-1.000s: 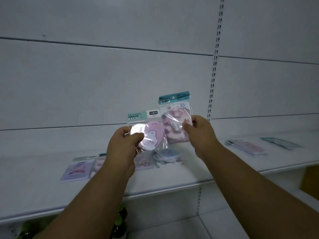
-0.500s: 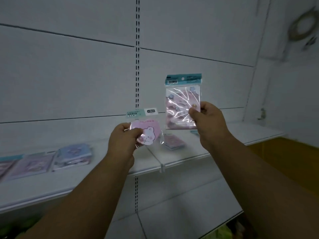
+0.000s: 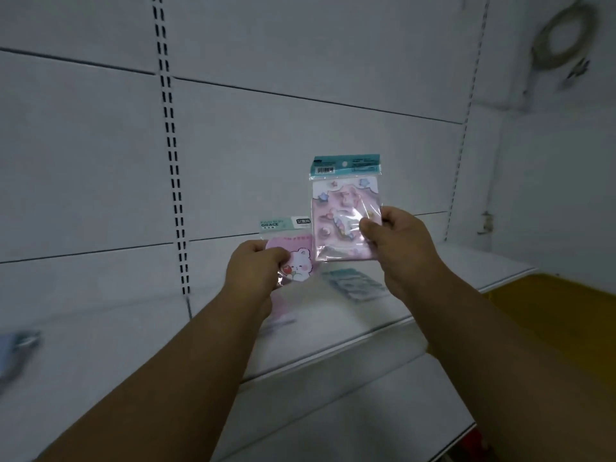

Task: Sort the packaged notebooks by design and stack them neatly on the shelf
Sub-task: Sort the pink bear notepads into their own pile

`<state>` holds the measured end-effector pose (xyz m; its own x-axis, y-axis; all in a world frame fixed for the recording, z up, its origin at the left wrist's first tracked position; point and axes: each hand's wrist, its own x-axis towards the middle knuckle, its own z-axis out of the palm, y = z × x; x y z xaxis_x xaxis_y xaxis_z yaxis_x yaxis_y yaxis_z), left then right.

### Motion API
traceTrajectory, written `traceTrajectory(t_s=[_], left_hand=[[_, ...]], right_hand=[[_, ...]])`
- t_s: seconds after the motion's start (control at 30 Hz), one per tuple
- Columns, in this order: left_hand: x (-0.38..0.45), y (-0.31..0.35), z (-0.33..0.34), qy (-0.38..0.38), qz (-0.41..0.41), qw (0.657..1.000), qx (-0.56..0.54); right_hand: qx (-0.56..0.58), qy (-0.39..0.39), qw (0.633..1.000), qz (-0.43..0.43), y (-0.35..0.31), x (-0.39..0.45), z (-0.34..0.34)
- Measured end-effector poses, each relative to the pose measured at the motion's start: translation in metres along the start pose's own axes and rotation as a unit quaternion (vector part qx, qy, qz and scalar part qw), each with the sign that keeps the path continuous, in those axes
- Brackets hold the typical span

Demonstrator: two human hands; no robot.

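Two packs are held up above the shelf (image 3: 333,331). The rectangular notebook pack (image 3: 345,211) is pinched at its right edge in the right hand (image 3: 396,241) grip; long axis upright, teal header upward. The round bear notebook pack (image 3: 293,258) is clasped by the left hand (image 3: 253,271), header likewise up, lower and just left of the rectangular one. Risk judged: glossy film may slip from an edge pinch, or differing designs be mis-stacked onto the teal stack (image 3: 353,283) lying on the shelf below.

Your pink bear-print notebook (image 3: 297,261) with pale green header, your pink star-patterned notebook (image 3: 345,215) with teal header, a light blue packet (image 3: 353,284) on your white shelf (image 3: 450,281)
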<state>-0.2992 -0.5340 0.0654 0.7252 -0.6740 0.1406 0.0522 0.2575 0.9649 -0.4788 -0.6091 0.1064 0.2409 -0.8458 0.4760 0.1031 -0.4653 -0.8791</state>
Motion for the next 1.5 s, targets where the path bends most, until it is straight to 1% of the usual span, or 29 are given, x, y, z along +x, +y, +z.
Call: traceTrajectory(t_s=[0.13, 0.27, 0.43, 0.5, 0.57, 0.63, 0.7, 0.77, 0.8, 0.9, 0.93, 0.97, 1.0, 1.03, 1.07, 1.1, 1.13, 1.17, 1.2, 1.27, 1.37, 1.43, 1.5], left_hand=[[0.029, -0.011, 0.042, 0.008, -0.020, 1.000, -0.021], [0.054, -0.013, 0.056, 0.063, -0.003, 0.997, -0.032], [0.061, -0.016, 0.080, 0.081, 0.010, 0.993, -0.088], [0.058, -0.018, 0.094, 0.097, 0.015, 0.990, -0.102], [0.053, -0.019, 0.110, 0.109, 0.021, 0.988, -0.109], [0.049, -0.019, 0.123, 0.121, 0.035, 0.986, -0.106], [0.044, -0.021, 0.135, 0.127, 0.052, 0.986, -0.095], [0.039, -0.023, 0.147, 0.139, 0.057, 0.985, -0.090], [0.036, -0.025, 0.153, 0.148, 0.056, 0.983, -0.090], [0.032, -0.032, 0.171, 0.167, 0.048, 0.981, -0.088], [0.032, -0.034, 0.176, 0.169, 0.044, 0.981, -0.082], [0.032, -0.037, 0.182, 0.168, 0.041, 0.982, -0.074], [0.033, -0.040, 0.187, 0.164, 0.037, 0.984, -0.063], [0.035, -0.043, 0.194, 0.157, 0.032, 0.986, -0.051], [0.037, -0.047, 0.202, 0.146, 0.025, 0.988, -0.037], [0.039, -0.052, 0.212, 0.132, 0.016, 0.991, -0.022], [0.041, -0.056, 0.223, 0.114, 0.007, 0.993, -0.008], [0.043, -0.062, 0.235, 0.094, 0.001, 0.996, 0.006], [0.045, -0.068, 0.248, 0.077, -0.002, 0.997, 0.020], [0.050, -0.081, 0.274, 0.058, -0.001, 0.998, 0.037], [0.062, -0.107, 0.307, 0.074, -0.016, 0.994, 0.082], [0.073, -0.123, 0.320, 0.087, -0.026, 0.978, 0.188], [0.086, -0.136, 0.326, 0.087, -0.027, 0.950, 0.300]], right_hand=[[0.007, -0.003, 1.000, 0.024, 0.021, 0.046, -0.029], [-0.002, -0.015, 0.997, 0.082, 0.059, 0.084, -0.043], [-0.037, -0.045, 0.984, 0.166, 0.113, 0.129, -0.050], [-0.053, -0.083, 0.973, 0.208, 0.132, 0.143, -0.050], [-0.074, -0.140, 0.957, 0.242, 0.149, 0.153, -0.050], [-0.110, -0.191, 0.944, 0.247, 0.163, 0.159, -0.051], [-0.130, -0.234, 0.933, 0.241, 0.173, 0.165, -0.052], [-0.182, -0.271, 0.924, 0.199, 0.177, 0.169, -0.053], [-0.239, -0.294, 0.911, 0.161, 0.177, 0.171, -0.054], [-0.403, -0.336, 0.850, 0.037, 0.178, 0.177, -0.059], [-0.429, -0.343, 0.836, 0.005, 0.179, 0.179, -0.061], [-0.431, -0.350, 0.832, -0.015, 0.179, 0.181, -0.065], [-0.389, -0.352, 0.851, -0.010, 0.178, 0.186, -0.070], [-0.303, -0.346, 0.888, 0.026, 0.177, 0.192, -0.076], [-0.188, -0.333, 0.920, 0.084, 0.174, 0.200, -0.084], [-0.079, -0.317, 0.935, 0.137, 0.169, 0.209, -0.094], [-0.005, -0.308, 0.937, 0.164, 0.164, 0.219, -0.105], [0.030, -0.303, 0.938, 0.165, 0.161, 0.229, -0.116], [0.038, -0.296, 0.942, 0.154, 0.159, 0.238, -0.126], [0.005, -0.267, 0.957, 0.117, 0.161, 0.255, -0.145], [-0.068, -0.240, 0.964, 0.088, 0.176, 0.279, -0.165], [-0.138, -0.237, 0.958, 0.089, 0.193, 0.289, -0.172], [-0.201, -0.254, 0.941, 0.096, 0.211, 0.295, -0.174]])
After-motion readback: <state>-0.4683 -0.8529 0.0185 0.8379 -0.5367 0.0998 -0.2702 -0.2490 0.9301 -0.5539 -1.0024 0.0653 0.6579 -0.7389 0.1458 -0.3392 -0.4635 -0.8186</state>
